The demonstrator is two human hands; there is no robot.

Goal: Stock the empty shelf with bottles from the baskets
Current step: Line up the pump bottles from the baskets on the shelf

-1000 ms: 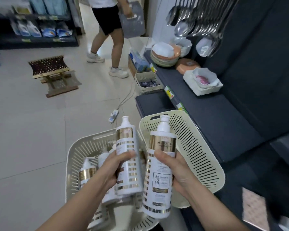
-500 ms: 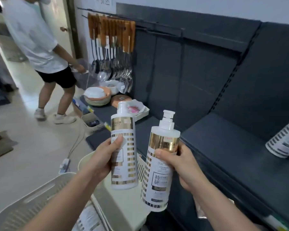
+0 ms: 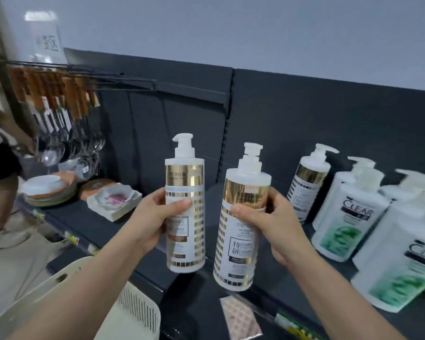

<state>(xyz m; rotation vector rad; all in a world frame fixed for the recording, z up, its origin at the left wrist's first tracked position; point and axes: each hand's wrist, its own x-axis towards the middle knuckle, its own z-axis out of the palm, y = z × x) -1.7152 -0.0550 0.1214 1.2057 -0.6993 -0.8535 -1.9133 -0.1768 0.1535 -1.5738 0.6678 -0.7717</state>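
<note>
Each hand, the left hand [image 3: 155, 217] and right hand [image 3: 268, 224], is gripping a bottle, the left bottle [image 3: 185, 217] and right bottle [image 3: 241, 231], over the shelf [image 3: 123, 229] front edge, probably going to stand them beside the standing bottle [image 3: 307, 185].

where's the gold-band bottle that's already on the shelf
In the head view, right of centre: the gold-band bottle stands on the dark shelf, just left of the Clear bottles.

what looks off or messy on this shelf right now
Nothing looks spilled or broken. The left hand and right hand each hold a gold-banded bottle upright; the shelved gold-banded bottle appears to lean, possibly lens distortion.
</note>
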